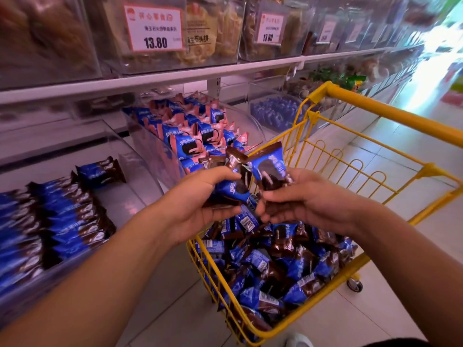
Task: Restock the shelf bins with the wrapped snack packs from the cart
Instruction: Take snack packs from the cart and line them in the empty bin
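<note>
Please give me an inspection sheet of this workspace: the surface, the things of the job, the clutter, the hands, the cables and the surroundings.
Surface: pale tiled floor; white shelves with clear bins.
Job's things: yellow cart part-filled with blue and brown snack packs; left bin holds matching packs in rows; middle bin holds blue and pink packs.
Clutter: nothing seen.
Hands: left hand grips several packs; right hand grips a pack; fingers curled.
Cables: nothing seen.
Surroundings: upper bins of bagged snacks with price tags; aisle blurred to the right.
</note>
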Available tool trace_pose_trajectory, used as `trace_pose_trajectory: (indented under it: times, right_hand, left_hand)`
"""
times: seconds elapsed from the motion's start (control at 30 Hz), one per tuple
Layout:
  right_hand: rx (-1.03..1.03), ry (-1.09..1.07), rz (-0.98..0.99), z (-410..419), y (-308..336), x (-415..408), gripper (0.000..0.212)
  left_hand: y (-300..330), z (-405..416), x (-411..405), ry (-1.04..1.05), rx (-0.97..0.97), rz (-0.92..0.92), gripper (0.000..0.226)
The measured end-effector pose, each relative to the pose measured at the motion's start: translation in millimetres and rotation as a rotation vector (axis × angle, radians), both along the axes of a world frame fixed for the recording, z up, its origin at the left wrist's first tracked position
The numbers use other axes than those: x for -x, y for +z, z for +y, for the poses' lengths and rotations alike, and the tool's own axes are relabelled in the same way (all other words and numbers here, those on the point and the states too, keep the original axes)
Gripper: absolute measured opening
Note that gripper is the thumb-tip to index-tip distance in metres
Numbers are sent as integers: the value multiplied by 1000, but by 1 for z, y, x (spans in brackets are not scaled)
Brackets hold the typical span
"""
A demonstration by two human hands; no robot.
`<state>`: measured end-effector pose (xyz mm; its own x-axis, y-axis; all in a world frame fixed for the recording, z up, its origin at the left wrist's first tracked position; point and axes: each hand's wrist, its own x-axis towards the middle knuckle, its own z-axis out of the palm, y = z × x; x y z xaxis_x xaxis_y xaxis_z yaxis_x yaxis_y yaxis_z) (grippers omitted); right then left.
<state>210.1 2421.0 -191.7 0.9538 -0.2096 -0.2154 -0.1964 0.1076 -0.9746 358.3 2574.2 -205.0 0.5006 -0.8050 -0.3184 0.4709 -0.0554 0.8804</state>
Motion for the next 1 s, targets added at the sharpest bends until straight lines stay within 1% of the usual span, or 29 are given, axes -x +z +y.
trace_pose_trajectory:
  times: [0.03,0.1,0.17,0.23,0.27,0.33,0.4,0.47,0.53,0.6,0.63,0.67,0.73,0.77,0.8,0.87,0.9,0.97,1.0]
  right_hand:
    - [8,55,14,0,-1,2,34]
    - [31,82,23,1,-1,3,41]
    - [120,38,-1,1,2,3,44]
    - [248,-5,-45,0,4,6,47]
    - [279,-7,-56,-1,6,8,48]
    - [281,29,-66,-2,10,11,46]
    - [290,102,-48,-4,15,15,32]
    - [280,183,2,-6,19,18,27]
    - [284,232,46,-6,18,18,30]
    - [265,219,74,-4,14,15,43]
    - [260,207,80,-4,12,13,46]
    - [271,204,77,-4,12,12,42]
    - [334,236,56,-5,12,13,19]
    - [364,255,48,-6,12,13,13]
    - [398,264,41,-6,12,14,14]
    - [434,241,18,-4,8,12,21]
    - [436,209,-3,-3,6,10,27]
    - [424,99,-52,-3,3,7,41]
    - [429,28,-87,-3,2,5,51]
  left_hand:
    - [0,1,0,-49,-7,22,24]
    - [1,2,-1,-140,-3,70,33]
    - [2,3,-2,-221,22,101,41]
    - [3,5,-4,-270,43,113,44]
    - [3,5,-5,-287,45,112,45]
    - [2,6,-5,-324,46,115,48]
    - [2,6,-5,-352,56,147,50]
    - [2,7,-6,-378,64,189,50]
    - [2,9,-7,-392,48,200,53]
    - [2,10,-8,-392,27,173,57]
    - [1,10,-8,-388,19,160,59]
    - [0,10,-8,-386,14,154,61]
    - [1,11,-8,-413,16,153,60]
    - [2,12,-8,-444,21,143,57]
    - [4,14,-8,-475,22,120,52]
    - [4,17,-6,-491,10,22,47]
    - [3,17,-5,-468,1,-53,48]
    - [-1,16,-2,-395,-36,-215,63]
    - [-3,16,-1,-357,-56,-263,72]
